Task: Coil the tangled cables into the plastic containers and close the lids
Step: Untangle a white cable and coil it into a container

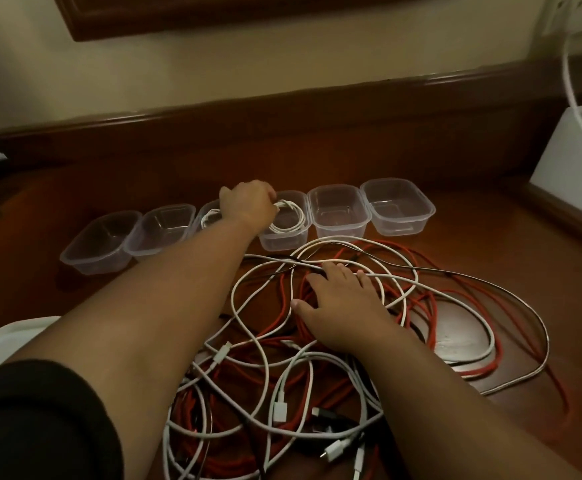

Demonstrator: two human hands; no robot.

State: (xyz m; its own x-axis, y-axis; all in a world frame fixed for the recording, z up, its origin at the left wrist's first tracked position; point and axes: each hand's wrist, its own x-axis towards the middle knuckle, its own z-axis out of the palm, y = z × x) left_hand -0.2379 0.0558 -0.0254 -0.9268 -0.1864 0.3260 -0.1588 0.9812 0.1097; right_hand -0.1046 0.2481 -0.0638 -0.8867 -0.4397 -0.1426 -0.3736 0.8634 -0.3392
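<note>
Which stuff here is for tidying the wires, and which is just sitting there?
For the job:
- plastic containers
- coiled white cable, held by the left hand
- tangled cables, with the right hand resting on them

Just lying about:
- white box
- wall socket
</note>
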